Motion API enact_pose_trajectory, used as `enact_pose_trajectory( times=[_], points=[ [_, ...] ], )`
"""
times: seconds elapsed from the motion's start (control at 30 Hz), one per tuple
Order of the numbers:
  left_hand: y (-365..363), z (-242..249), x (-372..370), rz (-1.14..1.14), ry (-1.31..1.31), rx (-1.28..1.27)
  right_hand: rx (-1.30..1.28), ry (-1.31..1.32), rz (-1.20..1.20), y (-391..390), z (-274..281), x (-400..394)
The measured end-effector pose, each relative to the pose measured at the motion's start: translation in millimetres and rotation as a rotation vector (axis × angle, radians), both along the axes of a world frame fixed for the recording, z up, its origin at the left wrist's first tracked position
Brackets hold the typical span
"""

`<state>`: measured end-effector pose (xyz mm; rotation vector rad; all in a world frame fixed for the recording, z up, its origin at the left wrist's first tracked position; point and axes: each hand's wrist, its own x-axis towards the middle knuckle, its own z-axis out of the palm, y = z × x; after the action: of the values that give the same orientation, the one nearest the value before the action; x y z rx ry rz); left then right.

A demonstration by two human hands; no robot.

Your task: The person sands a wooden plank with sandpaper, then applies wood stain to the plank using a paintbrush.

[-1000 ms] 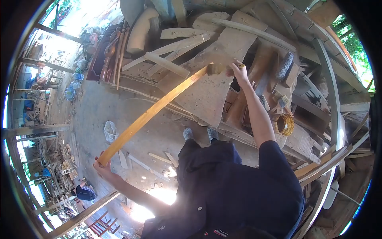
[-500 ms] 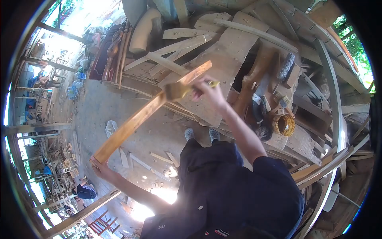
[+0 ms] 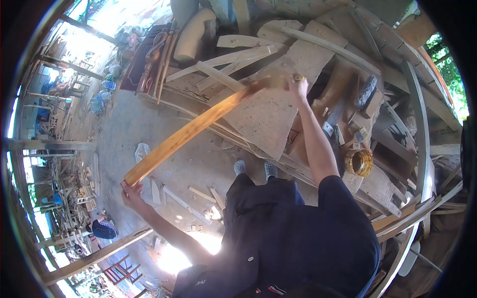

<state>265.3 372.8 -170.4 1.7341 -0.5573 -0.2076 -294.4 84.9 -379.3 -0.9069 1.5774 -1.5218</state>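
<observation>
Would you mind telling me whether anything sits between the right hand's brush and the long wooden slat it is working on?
Nothing visible does. The right hand holds the blurred brush against the far end of the slat, and the left hand grips the near end.

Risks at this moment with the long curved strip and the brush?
1. The left hand grips only the very end of the curved wooden strip; the long span may sag or twist loose.
2. The right hand works the brush at the far tip, at full reach, so strokes may slip off.
3. Offcuts near the feet could trip.
</observation>
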Motion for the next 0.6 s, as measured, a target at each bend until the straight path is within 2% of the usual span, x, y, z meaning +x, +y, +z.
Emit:
enact_pose_trajectory(
  times=[0.07,0.1,0.23,0.33,0.4,0.47,0.5,0.53,0.6],
  points=[
    [1,-20,18,0.033,0.026,0.03,-0.01,-0.044,-0.051,-10,-4,-7],
    [-1,-34,31,0.059,0.058,0.039,0.011,-0.3,0.014,-11,-5,-9],
    [1,-77,57,0.084,0.12,0.073,0.056,-0.246,0.095,-19,-22,-5],
    [-2,-77,54,0.069,0.143,0.094,0.034,0.357,-0.08,-17,8,-2],
    [-1,-73,50,0.071,0.156,0.098,-0.015,0.362,-0.043,-8,27,13],
    [-4,-71,49,0.065,0.129,0.083,-0.286,0.8,0.095,-8,19,22],
    [-5,-69,49,0.063,0.14,0.087,-0.477,0.866,0.24,-4,15,25],
    [-7,-67,49,0.063,0.112,0.071,-0.067,0.894,0.412,18,41,40],
    [-14,-62,47,0.055,0.098,0.053,-0.16,1.097,0.532,25,18,56]
  ],
)
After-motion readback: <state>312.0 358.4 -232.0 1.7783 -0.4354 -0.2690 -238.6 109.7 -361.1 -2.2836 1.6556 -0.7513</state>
